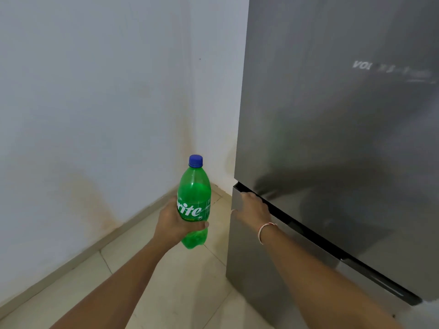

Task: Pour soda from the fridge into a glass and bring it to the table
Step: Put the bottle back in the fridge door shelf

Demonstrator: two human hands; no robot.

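A green soda bottle [194,193] with a blue cap and a white-lettered label stands upright in my left hand [172,224], which grips it around the lower half. It is held in the air, left of the grey fridge [332,115]. My right hand [253,208] rests on the fridge at the dark handle groove between the upper and lower doors, fingertips tucked under the upper door's bottom edge. Both doors look closed. A thread band circles my right wrist. No glass is in view.
A white wall [95,91] with brownish stains meets the fridge's left side in a corner. Beige floor tiles [178,281] and a low skirting run below. The fridge fills the right half of the view.
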